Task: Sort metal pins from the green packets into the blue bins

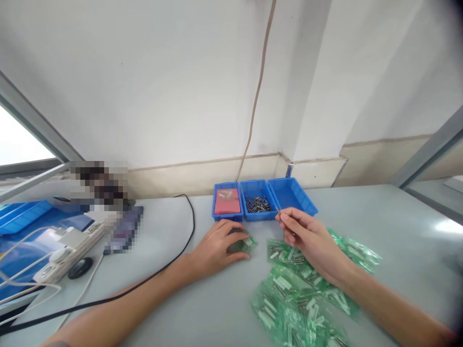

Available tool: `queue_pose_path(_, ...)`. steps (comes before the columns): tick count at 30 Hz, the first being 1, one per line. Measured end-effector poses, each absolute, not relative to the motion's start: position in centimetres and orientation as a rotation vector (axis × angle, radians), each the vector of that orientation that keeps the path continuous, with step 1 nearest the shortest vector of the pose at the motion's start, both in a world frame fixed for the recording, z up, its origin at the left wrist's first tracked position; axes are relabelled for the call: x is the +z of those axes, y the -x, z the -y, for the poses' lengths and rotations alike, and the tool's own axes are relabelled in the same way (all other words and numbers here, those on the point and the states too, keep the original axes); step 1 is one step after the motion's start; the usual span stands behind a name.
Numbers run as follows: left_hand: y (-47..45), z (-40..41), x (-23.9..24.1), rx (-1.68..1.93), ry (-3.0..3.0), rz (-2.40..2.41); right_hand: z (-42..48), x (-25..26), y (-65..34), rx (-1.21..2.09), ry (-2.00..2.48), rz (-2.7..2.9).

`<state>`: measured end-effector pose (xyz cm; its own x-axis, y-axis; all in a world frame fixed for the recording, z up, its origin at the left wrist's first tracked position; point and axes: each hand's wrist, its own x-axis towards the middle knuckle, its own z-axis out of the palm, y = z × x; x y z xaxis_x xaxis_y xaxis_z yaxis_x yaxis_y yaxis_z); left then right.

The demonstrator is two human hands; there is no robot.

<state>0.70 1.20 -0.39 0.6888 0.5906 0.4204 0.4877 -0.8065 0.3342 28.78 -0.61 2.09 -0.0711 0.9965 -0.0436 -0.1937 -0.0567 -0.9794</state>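
Observation:
My right hand [302,231] pinches a small dark metal screw [278,210] between thumb and fingertips, just in front of the blue bins. My left hand [220,245] rests low on the table with its fingers curved and apart. Partly beneath those fingers lies a small green plastic bag [248,243]; whether they press on it I cannot tell. The middle blue bin [255,183] contains many loose metal screws [257,204]. Under and around my right forearm spread several green bags [285,289] with white pieces and metal screws inside.
The left blue bin [226,185] contains a red sheet [227,205] with clear packets on it. The right blue bin [291,193] stands beside the middle one. A black cable [159,270] crosses my left forearm. Power strips [61,262] and a dark round object [80,268] lie at left.

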Motion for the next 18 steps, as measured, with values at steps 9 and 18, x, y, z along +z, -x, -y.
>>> queue_pose_path(9, -0.65, -1.2, -0.71, 0.764, -2.736, -0.893, 0.67, 2.31, -28.68, 1.382, 1.062, 1.096)
queue_pose_path(18, -0.86, -1.11, -0.27, 0.738, -2.711, -0.967, 0.75, 2.24, -28.71, 1.372, 1.07, 1.103)
